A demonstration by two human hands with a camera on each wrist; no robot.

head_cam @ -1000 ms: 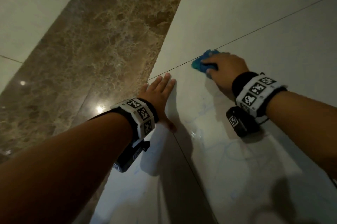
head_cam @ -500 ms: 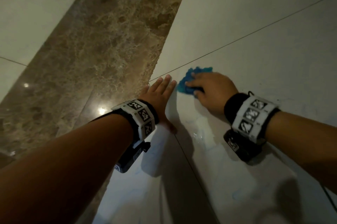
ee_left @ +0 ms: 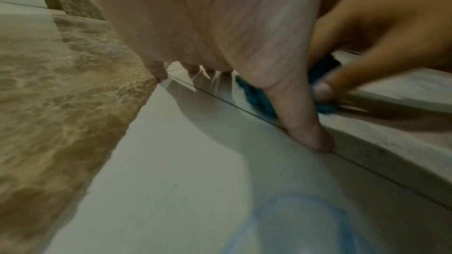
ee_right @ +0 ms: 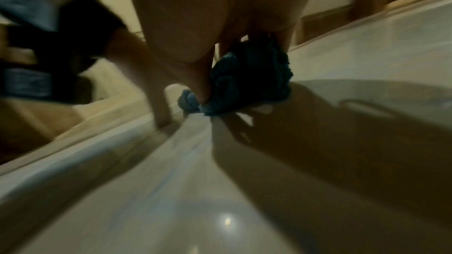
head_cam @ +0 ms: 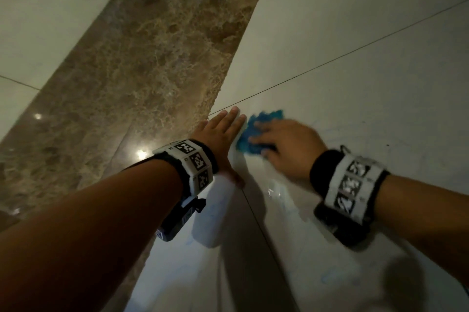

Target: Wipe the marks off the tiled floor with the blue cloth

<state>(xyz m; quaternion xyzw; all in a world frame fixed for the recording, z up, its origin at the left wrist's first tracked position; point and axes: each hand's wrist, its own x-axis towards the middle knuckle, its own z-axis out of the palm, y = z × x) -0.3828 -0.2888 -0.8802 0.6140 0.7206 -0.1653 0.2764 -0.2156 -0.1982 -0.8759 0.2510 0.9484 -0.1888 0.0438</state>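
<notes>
two hands on the glossy pale tiled floor (head_cam: 355,63), just beside each other near a grout line crossing. left hand (head_cam: 223,134) lies flat, fingers straight and together, palm down on the pale tile right at the edge of the brown marble-pattern strip (head_cam: 142,63); from the left wrist view its thumb (ee_left: 300,119) tip presses the floor on the grout line. its grip is apart, holding nothing.

right hand (head_cam: 286,146) has its grip clamped on the crumpled blue fuzzy cloth (head_cam: 256,134), fingers curled over the top, cloth pressed to the tile. cloth sits between the two hands, just beside the left fingers; whether they touch, cannot tell. right wrist view is motion-blurred but shows the cloth (ee_right: 257,80) bunched under the palm, in contact with the floor.

faint blue smeared marks (head_cam: 279,195) show on the tile nearer the person, below both hands; a blue ring-shaped smear (ee_left: 305,225) is visible in the left wrist view. both wrists carry white bands with black square codes (head_cam: 193,159).
</notes>
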